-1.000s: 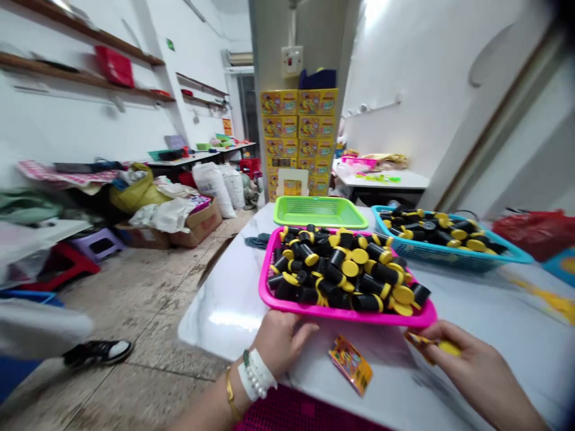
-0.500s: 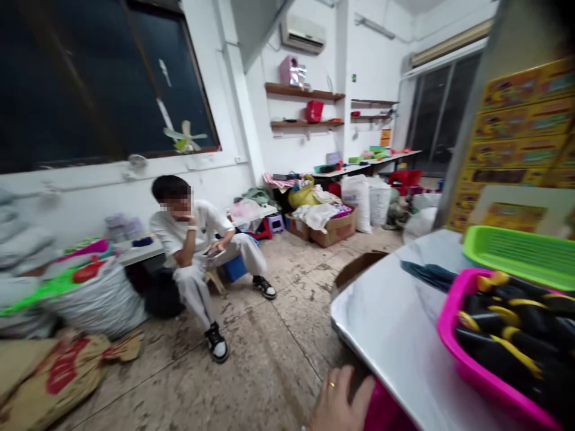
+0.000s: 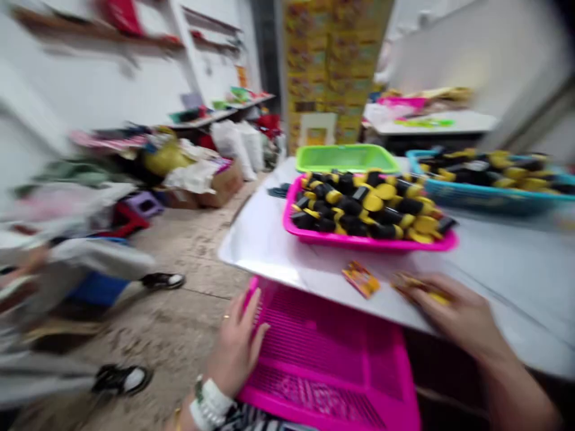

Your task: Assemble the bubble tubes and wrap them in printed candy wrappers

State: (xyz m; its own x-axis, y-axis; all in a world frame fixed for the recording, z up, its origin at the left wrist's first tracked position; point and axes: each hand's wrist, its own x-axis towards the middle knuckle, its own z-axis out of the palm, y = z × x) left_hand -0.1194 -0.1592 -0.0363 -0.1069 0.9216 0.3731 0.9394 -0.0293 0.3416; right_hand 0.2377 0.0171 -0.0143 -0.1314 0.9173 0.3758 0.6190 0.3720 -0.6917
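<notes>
While the whole view is smeared by motion blur, the left hand [image 3: 236,347] lies flat on the left rim of an empty pink plastic basket [image 3: 332,365], fingers [image 3: 251,308] spread slightly apart, a ring on one and a white beaded band at the wrist. This basket is a shallow rectangle with a fine mesh floor and ribbed walls; it sits low, below the near edge of the glossy white surface [image 3: 260,239], its long axis running away from the person, under that edge.

On the surface itself, the right hand [image 3: 453,311] rests palm down, its fingers curled over a small yellow object [image 3: 433,296]; whether they actually pinch it is not clear. Just left of that hand lies a small flat orange packet [image 3: 362,279], rectangular and printed, angled diagonally.

Beyond both stands a second pink tray [image 3: 368,240] heaped with short black cylinders with round yellow caps [image 3: 372,203], lying every which way. Behind it is an empty green mesh basket [image 3: 345,158], and to the right a blue basket [image 3: 489,194] with more of the same cylinders.
</notes>
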